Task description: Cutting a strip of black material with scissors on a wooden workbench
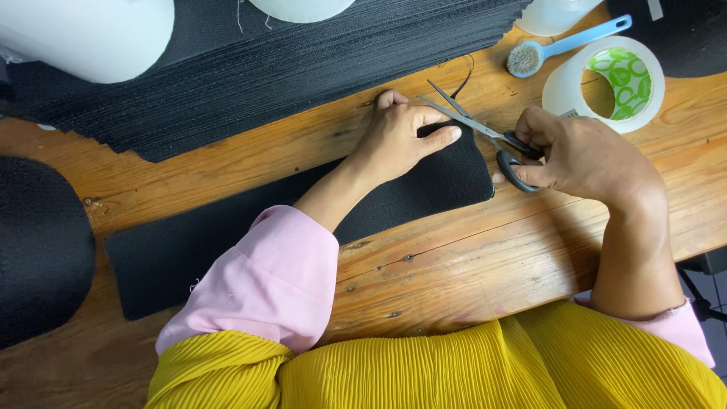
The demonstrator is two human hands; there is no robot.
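Observation:
A long black fabric strip (227, 235) lies across the wooden table (469, 257). My left hand (397, 140) presses flat on the strip's right end, fingers together and thumb pointing right. My right hand (583, 155) grips black-handled scissors (485, 132). Their silver blades are parted and point up-left over the strip's top right corner, close to my left thumb. A thin black trimmed sliver (463, 76) curls just beyond the blade tips.
A thick stack of black fabric pieces (288, 68) fills the far side. A clear tape roll (606, 83), a small blue-handled brush (545, 53) and white round objects (91, 34) stand at the back. A black rounded piece (38, 250) lies at the left.

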